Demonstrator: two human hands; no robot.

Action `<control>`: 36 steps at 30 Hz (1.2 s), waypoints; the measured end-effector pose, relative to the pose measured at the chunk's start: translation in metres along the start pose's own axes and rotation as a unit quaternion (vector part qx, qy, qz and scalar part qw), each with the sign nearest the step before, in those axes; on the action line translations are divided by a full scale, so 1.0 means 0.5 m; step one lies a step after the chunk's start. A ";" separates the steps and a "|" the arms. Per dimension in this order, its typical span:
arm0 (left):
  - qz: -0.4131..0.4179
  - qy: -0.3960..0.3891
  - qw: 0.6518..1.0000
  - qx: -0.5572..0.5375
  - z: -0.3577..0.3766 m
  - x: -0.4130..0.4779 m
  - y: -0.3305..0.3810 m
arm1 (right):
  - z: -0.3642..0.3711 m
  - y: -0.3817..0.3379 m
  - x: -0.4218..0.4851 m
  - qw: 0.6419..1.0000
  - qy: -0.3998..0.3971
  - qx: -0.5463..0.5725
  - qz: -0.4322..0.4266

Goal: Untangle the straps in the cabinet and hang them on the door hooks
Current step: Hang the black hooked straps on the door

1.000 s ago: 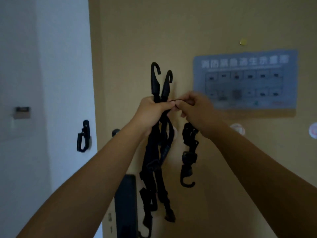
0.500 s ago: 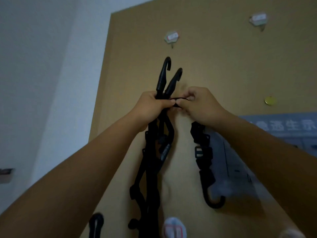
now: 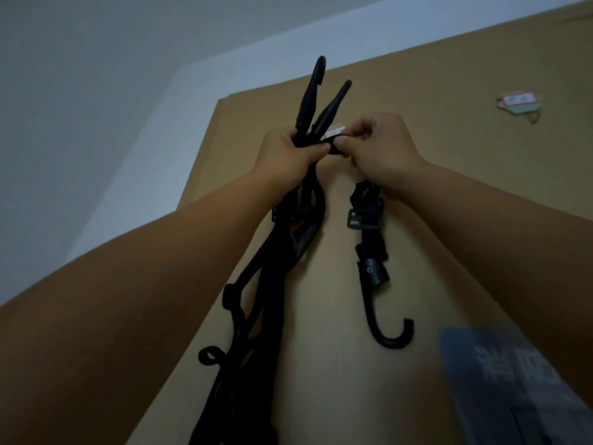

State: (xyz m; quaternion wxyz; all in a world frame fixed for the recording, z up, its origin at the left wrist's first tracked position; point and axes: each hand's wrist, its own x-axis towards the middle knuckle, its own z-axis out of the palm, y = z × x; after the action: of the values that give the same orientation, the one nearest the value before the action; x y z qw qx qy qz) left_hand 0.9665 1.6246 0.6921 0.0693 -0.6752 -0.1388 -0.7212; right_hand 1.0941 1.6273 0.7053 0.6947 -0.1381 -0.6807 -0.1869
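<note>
Against the tan door [image 3: 433, 194] across centre and right, the black straps [image 3: 256, 300] dangle from mid-frame, left hand [image 3: 288, 154] fisted round their bunched tops to carry the weight, right hand [image 3: 380, 146] pinching one band, seemingly to catch the small door hook [image 3: 335, 130] behind.

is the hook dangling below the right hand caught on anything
No, the dangling hook hangs free against the door, below the right hand.

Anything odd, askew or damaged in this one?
Only the straps: under the left hand they hang twisted and looped together, two hook ends sticking up. One strand hangs free from the right hand. No damage shows.
</note>
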 end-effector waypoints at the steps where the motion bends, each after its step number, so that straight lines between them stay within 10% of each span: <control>1: 0.002 0.008 1.000 -0.011 0.004 0.012 -0.002 | 0.003 0.005 0.012 1.000 0.013 -0.007 -0.009; 9: -0.038 0.045 0.996 -0.071 0.050 0.087 -0.028 | 0.040 0.048 0.075 0.991 0.126 0.009 0.032; 23: -0.110 0.069 0.991 0.022 0.067 0.125 -0.018 | 0.045 0.050 0.123 0.982 0.104 -0.133 0.080; 36: -0.111 0.031 0.993 0.002 0.056 0.140 -0.027 | 0.036 0.039 0.119 0.986 0.078 0.017 0.145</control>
State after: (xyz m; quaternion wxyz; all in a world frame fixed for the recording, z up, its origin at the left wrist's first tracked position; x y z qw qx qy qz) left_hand 0.9838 1.6517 0.7615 -0.0058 -0.6328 -0.2118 -0.7447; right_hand 1.0868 1.6486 0.7665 0.7679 -0.2087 -0.6000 -0.0827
